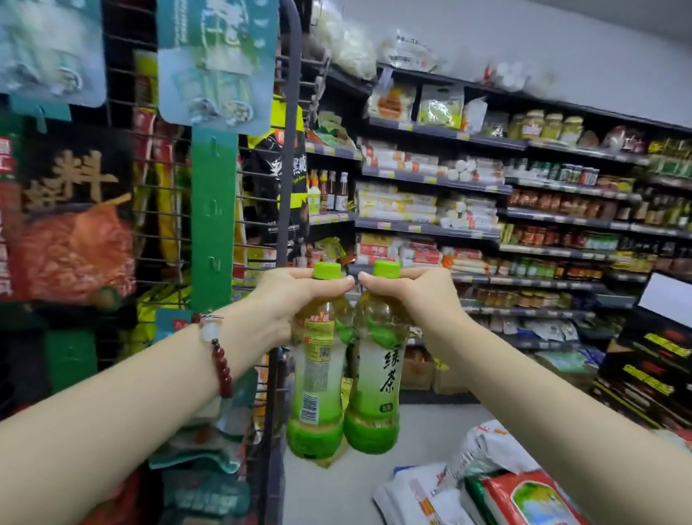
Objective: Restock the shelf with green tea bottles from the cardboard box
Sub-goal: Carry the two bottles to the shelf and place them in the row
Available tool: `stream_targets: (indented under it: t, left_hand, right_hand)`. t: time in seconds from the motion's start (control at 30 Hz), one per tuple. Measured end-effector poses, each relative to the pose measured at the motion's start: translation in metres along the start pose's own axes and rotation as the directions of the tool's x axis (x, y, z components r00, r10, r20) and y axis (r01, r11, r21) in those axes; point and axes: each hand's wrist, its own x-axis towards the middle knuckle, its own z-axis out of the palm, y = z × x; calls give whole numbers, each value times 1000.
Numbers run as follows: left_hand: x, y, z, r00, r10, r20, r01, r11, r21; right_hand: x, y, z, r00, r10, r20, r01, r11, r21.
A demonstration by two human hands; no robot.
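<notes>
You stand in a grocery aisle lined with stocked shelves. Your left hand and right hand each curl their fingers round the neck of a green tea bottle, held side by side in the air. Neither is shelved yet; the cardboard box is out of sight.

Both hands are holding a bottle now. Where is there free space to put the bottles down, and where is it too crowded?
Bare floor lies open below the bottles, bordered by the wire rack on the left and stacked sacks on the right. The back shelves look packed full, and the rack is hung with packets. The left hand and right hand grip one green tea bottle each.
</notes>
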Motion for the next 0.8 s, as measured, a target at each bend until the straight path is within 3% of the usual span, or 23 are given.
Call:
stream_targets:
  t: [0.33, 0.8]
  left_hand:
    - [-43, 16, -71, 999, -5, -39, 5, 1000, -4]
    - [-79, 70, -255, 1000, -25, 19, 22, 991, 130]
  right_hand:
    - [-28, -30, 68, 999, 32, 44, -32, 999, -3]
    - [-64, -98, 243, 1000, 22, -3, -22, 994, 103]
